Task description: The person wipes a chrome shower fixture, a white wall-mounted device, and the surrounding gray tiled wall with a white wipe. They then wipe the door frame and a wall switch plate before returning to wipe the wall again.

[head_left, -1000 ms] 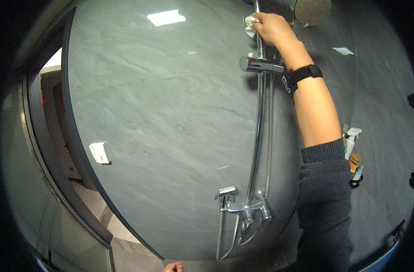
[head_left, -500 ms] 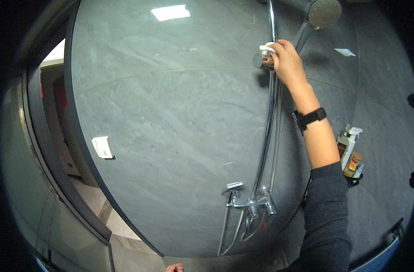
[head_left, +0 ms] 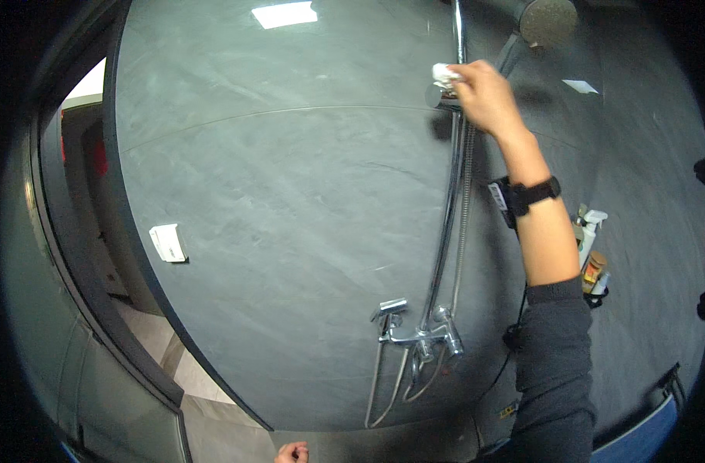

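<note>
My right hand (head_left: 485, 96) is closed on a crumpled white cloth or tissue (head_left: 443, 73) and presses it on the chrome shower holder (head_left: 437, 96), up on the riser rail (head_left: 443, 239). Just right of the hand, a round hand shower (head_left: 549, 21) sits with its handle running down behind my fingers. At the lower edge shows part of my left hand (head_left: 292, 453), its fingers curled in. Whether it holds anything is hidden. A metal hose (head_left: 465, 208) hangs alongside the rail, behind my right forearm.
Lower on the grey wall is a chrome mixer tap (head_left: 423, 337) with a small sprayer (head_left: 391, 307) and looped hose. Bottles (head_left: 591, 239) stand on a corner rack at right, partly behind my arm. A white box-shaped fitting (head_left: 168, 243) is on the wall, left. A doorway (head_left: 136, 332) opens farther left.
My right hand has shifted and tilted over the holder, and the white cloth has moved to the top of it. The view has moved slightly. My left hand shows a little more.
</note>
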Demonstrator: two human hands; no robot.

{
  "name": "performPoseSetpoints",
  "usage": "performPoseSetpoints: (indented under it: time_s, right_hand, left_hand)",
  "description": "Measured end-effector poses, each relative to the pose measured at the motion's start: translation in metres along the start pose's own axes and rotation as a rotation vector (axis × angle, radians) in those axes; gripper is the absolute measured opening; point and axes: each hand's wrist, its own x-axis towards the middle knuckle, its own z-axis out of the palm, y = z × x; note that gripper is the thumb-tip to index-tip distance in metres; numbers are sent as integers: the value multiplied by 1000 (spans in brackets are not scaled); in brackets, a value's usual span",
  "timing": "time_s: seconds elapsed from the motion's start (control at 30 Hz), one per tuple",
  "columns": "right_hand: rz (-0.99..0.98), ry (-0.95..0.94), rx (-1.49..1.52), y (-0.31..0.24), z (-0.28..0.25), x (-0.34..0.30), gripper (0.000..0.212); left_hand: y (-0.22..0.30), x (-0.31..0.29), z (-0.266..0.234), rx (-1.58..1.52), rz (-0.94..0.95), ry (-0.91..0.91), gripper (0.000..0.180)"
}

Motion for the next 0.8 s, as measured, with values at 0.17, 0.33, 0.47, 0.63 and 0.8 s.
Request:
performPoseSetpoints:
  time_s: [0.17, 0.33, 0.47, 0.63, 0.8]
  right_hand:
    - [63, -78, 152, -5, 7, -14, 26]
    - [-41, -72, 48, 16, -21, -19, 23]
    - [-70, 133, -66, 25, -11, 13, 29]
    - [5, -104, -217, 23, 1, 16, 33]
    - [-66, -113, -196, 17, -2, -11, 37]
  left_hand:
    - [9, 6, 14, 20, -17, -74, 10]
    - [18, 5, 20, 28, 66, -117, 10]
    - [17, 9, 17, 25, 14, -140, 10]
    - [-3, 13, 26, 48, 19, -219, 26]
    - [-25, 14, 43, -35, 20, -292, 26]
